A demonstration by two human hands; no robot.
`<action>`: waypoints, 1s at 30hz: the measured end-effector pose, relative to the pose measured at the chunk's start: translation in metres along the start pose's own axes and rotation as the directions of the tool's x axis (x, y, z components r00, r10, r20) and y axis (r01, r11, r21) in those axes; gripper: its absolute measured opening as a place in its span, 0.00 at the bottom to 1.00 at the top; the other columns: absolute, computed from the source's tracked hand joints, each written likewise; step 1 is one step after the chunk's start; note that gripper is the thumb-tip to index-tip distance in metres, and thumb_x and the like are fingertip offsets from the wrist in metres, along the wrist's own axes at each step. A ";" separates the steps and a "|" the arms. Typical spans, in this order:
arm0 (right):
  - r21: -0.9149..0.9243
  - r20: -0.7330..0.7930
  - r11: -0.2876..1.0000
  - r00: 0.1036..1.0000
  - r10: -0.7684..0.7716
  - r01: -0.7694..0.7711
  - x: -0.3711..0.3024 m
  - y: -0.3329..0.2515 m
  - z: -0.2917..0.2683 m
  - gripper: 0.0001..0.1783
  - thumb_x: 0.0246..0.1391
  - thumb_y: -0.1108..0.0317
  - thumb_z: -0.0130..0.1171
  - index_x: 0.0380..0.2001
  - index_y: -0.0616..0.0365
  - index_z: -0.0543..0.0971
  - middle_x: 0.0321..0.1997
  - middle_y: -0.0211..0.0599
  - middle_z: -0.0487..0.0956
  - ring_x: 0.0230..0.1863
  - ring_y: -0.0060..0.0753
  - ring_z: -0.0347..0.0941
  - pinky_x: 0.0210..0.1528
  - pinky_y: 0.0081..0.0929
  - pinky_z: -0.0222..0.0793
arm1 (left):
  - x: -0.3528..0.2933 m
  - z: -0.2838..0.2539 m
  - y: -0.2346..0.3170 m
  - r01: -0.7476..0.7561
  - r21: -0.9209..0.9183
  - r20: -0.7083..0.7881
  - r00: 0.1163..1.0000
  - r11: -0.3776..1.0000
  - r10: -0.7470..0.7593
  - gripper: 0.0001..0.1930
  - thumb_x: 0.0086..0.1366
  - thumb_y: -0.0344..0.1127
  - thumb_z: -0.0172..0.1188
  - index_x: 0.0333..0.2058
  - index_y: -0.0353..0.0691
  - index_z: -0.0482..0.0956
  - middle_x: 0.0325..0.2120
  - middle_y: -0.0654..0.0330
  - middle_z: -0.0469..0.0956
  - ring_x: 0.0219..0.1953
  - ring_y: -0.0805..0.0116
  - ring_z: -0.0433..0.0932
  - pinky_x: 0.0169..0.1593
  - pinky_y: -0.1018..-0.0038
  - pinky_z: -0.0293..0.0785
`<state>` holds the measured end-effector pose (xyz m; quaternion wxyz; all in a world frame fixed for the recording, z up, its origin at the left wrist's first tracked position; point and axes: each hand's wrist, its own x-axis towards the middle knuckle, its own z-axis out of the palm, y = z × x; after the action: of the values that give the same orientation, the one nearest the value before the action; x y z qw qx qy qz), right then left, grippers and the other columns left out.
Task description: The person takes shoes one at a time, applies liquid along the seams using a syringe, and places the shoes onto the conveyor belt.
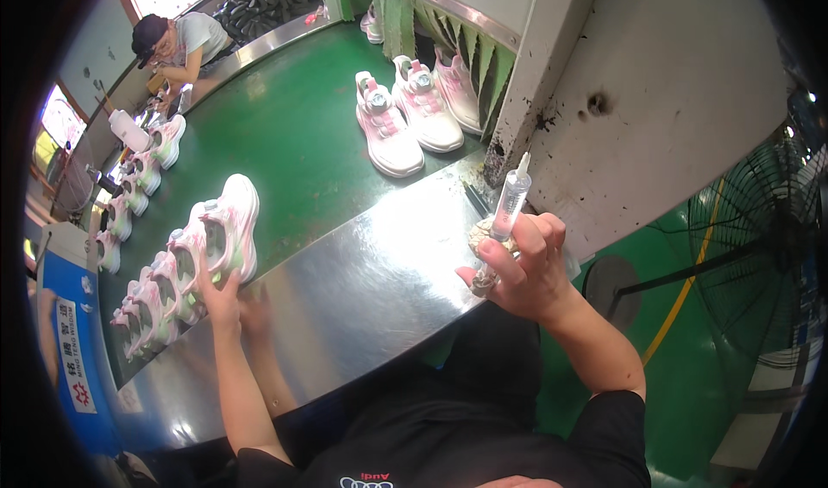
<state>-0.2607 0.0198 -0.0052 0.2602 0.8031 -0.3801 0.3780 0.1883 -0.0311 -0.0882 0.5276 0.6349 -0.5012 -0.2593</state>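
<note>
At the near edge of the green belt, my left hand (222, 305) is closed on a white and pink sneaker (243, 220) at the end of a row, thumb and fingers against its side. More pink sneakers (155, 302) stand packed behind it to the left. My right hand (536, 272) is raised over the metal ledge, wrapped round a clear syringe (511, 199) with its nozzle pointing up. A crumpled whitish wad (483, 238) is pressed against the syringe in the same hand; its material is unclear.
Several dial-fastened sneakers (390, 134) stand at the far right by green strip curtains (401, 26). Another sneaker row (138, 182) lines the far left, with a white bottle (129, 132). A person (185, 44) leans at the far side. A large fan (750, 246) stands right.
</note>
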 end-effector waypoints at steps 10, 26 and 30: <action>-0.001 -0.040 1.000 0.999 0.007 -0.007 0.006 -0.005 -0.001 0.21 0.53 0.54 0.54 0.49 0.42 0.66 0.48 0.37 0.65 0.43 0.31 0.63 0.45 0.34 0.53 | 0.024 -0.002 -0.027 0.036 -0.046 -0.041 0.998 0.998 -0.038 0.37 0.52 0.21 0.60 0.61 0.34 0.53 0.57 0.54 0.60 0.57 0.63 0.62 0.59 0.71 0.59; -0.025 -0.077 0.999 0.996 -0.043 0.041 0.014 -0.011 -0.003 0.25 0.47 0.59 0.58 0.50 0.39 0.64 0.46 0.36 0.65 0.40 0.29 0.62 0.44 0.33 0.54 | 0.030 0.006 0.003 0.050 -0.288 0.179 0.984 0.956 0.002 0.37 0.50 0.24 0.58 0.60 0.37 0.55 0.54 0.54 0.63 0.54 0.63 0.65 0.55 0.72 0.62; -0.042 -0.101 0.998 0.994 -0.042 0.038 0.016 -0.010 -0.006 0.25 0.47 0.61 0.58 0.49 0.38 0.64 0.44 0.34 0.66 0.39 0.29 0.63 0.42 0.32 0.54 | -0.008 -0.008 0.015 0.110 -0.382 0.253 0.967 0.918 -0.010 0.34 0.52 0.26 0.56 0.59 0.32 0.57 0.52 0.54 0.67 0.50 0.67 0.69 0.52 0.74 0.66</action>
<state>-0.2482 0.0235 0.0100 0.3025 0.7849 -0.3578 0.4054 0.1870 -0.0196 -0.0735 0.5697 0.4942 -0.4806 -0.4475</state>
